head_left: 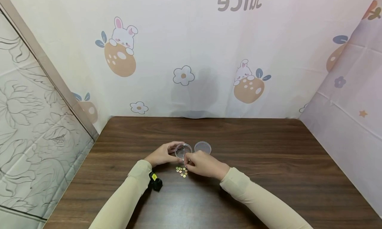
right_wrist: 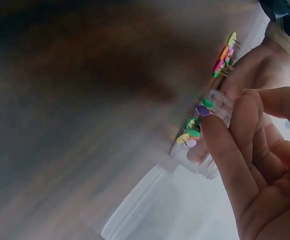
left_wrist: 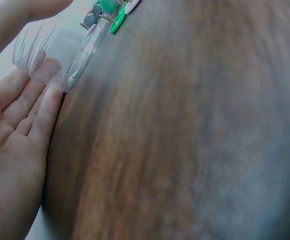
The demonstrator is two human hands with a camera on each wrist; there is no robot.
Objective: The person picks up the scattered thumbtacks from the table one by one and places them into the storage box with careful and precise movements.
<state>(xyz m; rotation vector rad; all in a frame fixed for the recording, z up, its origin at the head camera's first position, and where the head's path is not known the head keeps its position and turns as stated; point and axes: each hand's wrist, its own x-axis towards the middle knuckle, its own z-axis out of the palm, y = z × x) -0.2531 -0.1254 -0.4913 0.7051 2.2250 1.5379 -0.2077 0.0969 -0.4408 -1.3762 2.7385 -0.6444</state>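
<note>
My left hand (head_left: 162, 154) holds a small clear round container (head_left: 176, 149) upright on the table, thumb on one side and fingers on the other. Several coloured thumbtacks (right_wrist: 193, 133), green, purple and yellow among them, show at the container in the right wrist view. At its near right side is my right hand (head_left: 207, 163), fingers bent and thumb against the index finger. Whatever may lie between those fingertips is hidden. Close below both hands, a small cluster of thumbtacks (head_left: 180, 171) lies on the table, pins upward in the right wrist view.
A round clear lid (head_left: 203, 146) lies just behind my right hand, beside the container. Black wrist gear (head_left: 156, 182) with a yellow label hangs at the left wrist. The dark wooden table (head_left: 262, 143) ends at a printed curtain (head_left: 155, 89) behind.
</note>
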